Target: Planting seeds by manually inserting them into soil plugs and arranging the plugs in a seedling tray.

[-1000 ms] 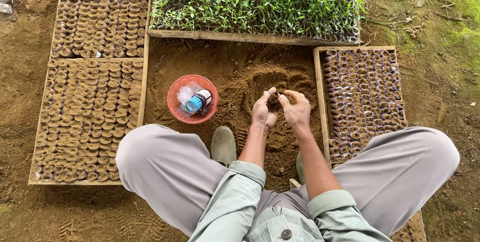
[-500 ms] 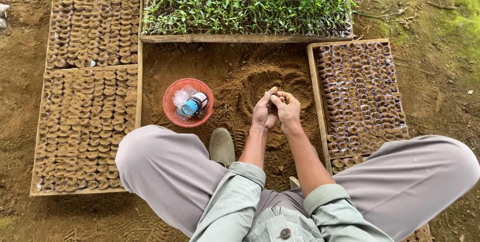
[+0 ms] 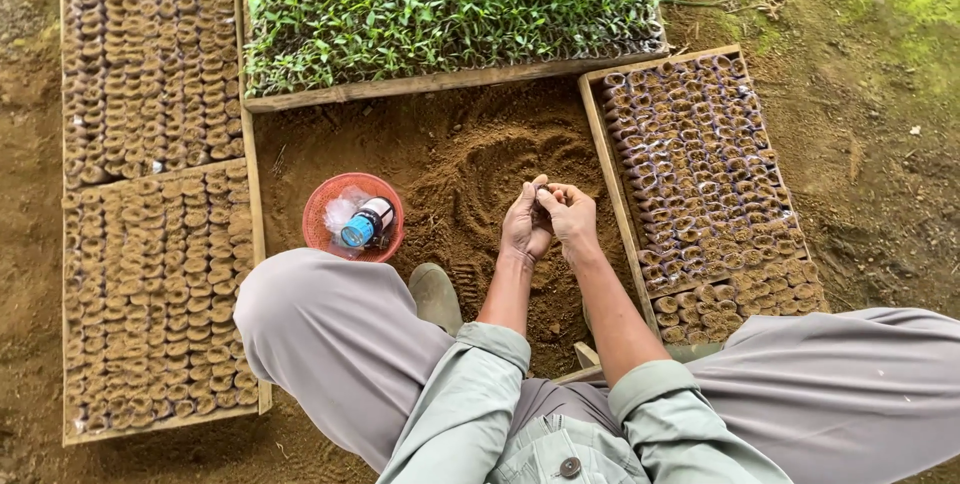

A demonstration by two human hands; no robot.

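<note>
**Operator:** How are the two hands positioned?

**Inspector:** The left hand (image 3: 524, 227) and the right hand (image 3: 573, 222) are held together over a patch of loose brown soil (image 3: 470, 159), fingertips meeting. A small dark soil-filled pot (image 3: 546, 193) is pinched between the fingertips of both hands. Both hands are closed on it; most of the pot is hidden by the fingers.

**Operator:** Where is the pot located relative to the trays?

**Inspector:** It is held above the soil patch, between a wooden tray of filled pots (image 3: 700, 184) on the right side and a red basket (image 3: 322, 215) on the left side. The pot is kept clear of both.

**Operator:** What is contained in the basket?

**Inspector:** A small bottle with a blue cap (image 3: 366, 223) and a crumpled clear plastic bag (image 3: 343, 211) are seen inside it. The basket is set on the soil, just beside the person's left knee.

**Operator:** What else is arranged around the work area?

**Inspector:** A tray of green seedlings (image 3: 450, 9) is placed beyond the soil patch. Two further trays of filled pots (image 3: 150, 194) are laid at the far left. A grey shoe (image 3: 436, 296) is seen below the left forearm.
</note>
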